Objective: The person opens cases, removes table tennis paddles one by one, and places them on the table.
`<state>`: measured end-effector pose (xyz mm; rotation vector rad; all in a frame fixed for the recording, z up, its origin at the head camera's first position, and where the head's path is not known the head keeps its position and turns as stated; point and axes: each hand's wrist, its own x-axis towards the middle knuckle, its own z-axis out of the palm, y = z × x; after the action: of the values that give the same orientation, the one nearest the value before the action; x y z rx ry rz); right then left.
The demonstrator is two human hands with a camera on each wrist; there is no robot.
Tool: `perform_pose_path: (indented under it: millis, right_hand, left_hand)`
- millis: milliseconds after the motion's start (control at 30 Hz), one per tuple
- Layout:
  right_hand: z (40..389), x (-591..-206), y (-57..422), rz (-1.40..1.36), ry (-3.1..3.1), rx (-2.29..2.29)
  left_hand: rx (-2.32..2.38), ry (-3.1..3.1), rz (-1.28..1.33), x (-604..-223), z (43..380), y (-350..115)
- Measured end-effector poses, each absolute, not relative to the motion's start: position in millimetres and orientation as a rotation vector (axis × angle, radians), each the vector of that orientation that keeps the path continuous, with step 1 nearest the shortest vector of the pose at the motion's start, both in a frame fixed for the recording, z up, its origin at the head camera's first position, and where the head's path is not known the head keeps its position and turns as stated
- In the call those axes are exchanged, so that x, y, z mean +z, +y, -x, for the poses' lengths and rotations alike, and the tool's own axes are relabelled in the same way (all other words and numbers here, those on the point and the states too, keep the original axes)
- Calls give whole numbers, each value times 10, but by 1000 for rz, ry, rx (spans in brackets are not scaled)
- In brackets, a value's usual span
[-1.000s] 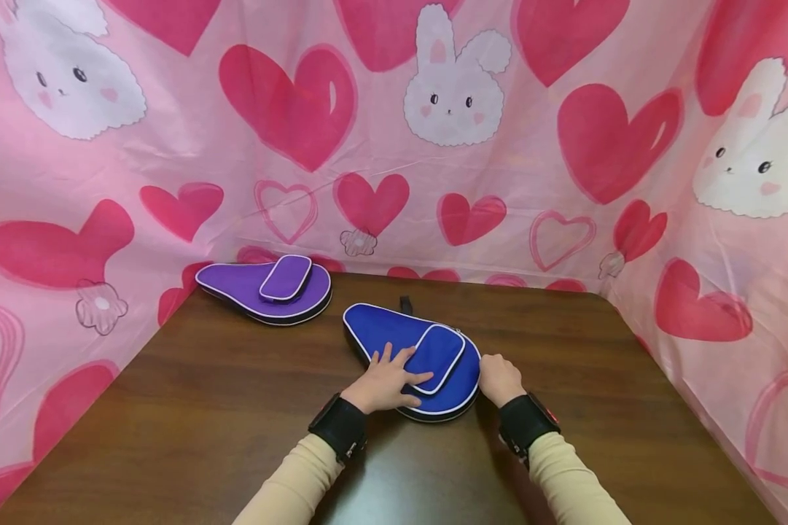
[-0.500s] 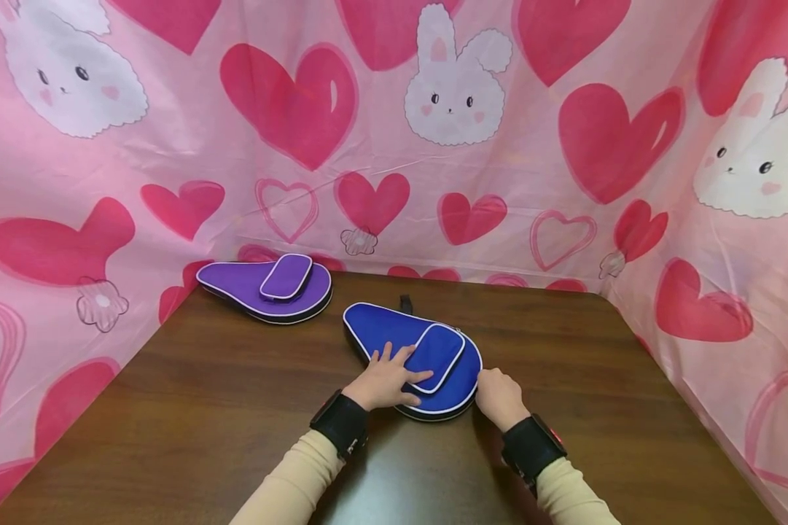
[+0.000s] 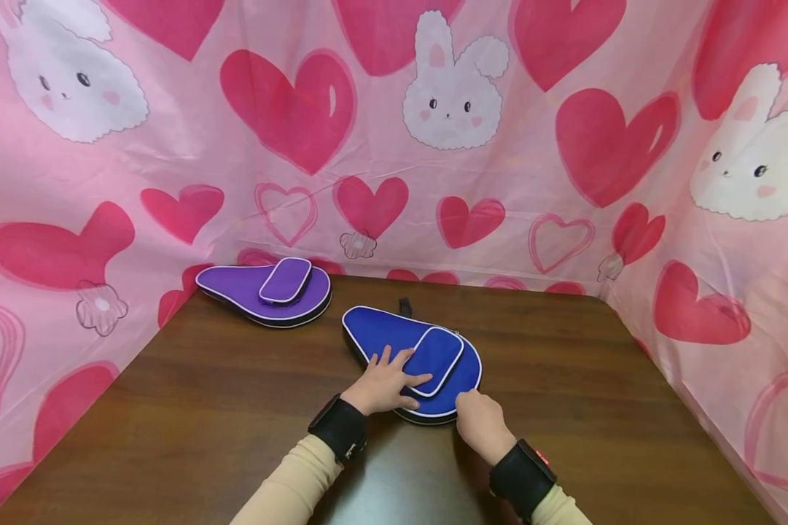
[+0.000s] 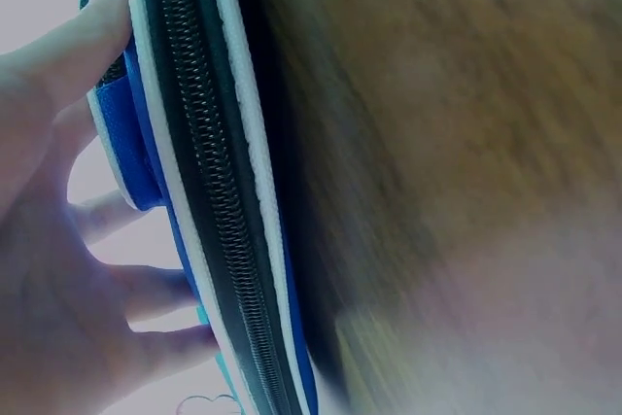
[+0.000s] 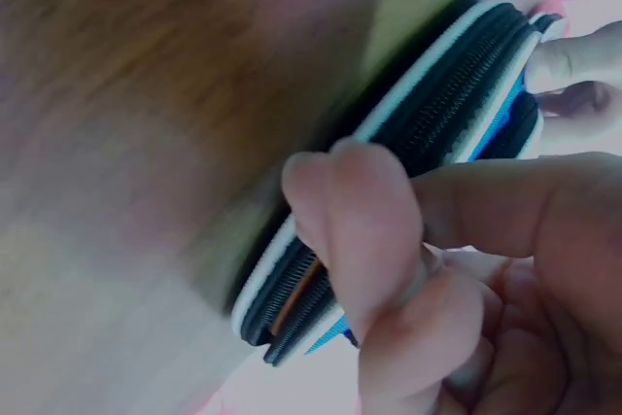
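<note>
A blue table tennis bat case with white piping and a raised front pocket lies on the wooden table. My left hand rests on it, fingers spread across the pocket and the near side. At the case's rounded right end, my right hand has its thumb and curled index finger pinched on the zipper pull, which the fingers hide. Around the case's side runs a black zipper. In the right wrist view, the zipper is parted on one side of the fingers, with a thin orange strip showing inside, and closed on the other.
A purple case of the same shape lies at the table's back left. A black strap sticks out behind the blue case. Pink cloth with hearts and rabbits hangs around the brown table.
My right hand has moved along the rounded edge of the blue case, toward me and to the left. My left hand and both cases have stayed in place.
</note>
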<state>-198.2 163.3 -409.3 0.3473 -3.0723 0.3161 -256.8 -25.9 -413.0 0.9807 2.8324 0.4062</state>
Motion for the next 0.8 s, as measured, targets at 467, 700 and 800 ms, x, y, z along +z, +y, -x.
perform_pose_path:
  millis: [467, 700, 800]
  right_hand:
    - [2026, -4085, 1601, -286, -3118, 316]
    - [2068, -4060, 1598, -319, -3097, 316]
    - [2082, -4060, 1591, -309, -3088, 311]
  left_hand:
    - [431, 2894, -1042, -4139, 2640, -338]
    - [438, 2840, -877, -4032, 2783, -421]
    - [450, 2854, -880, -4018, 2850, -477]
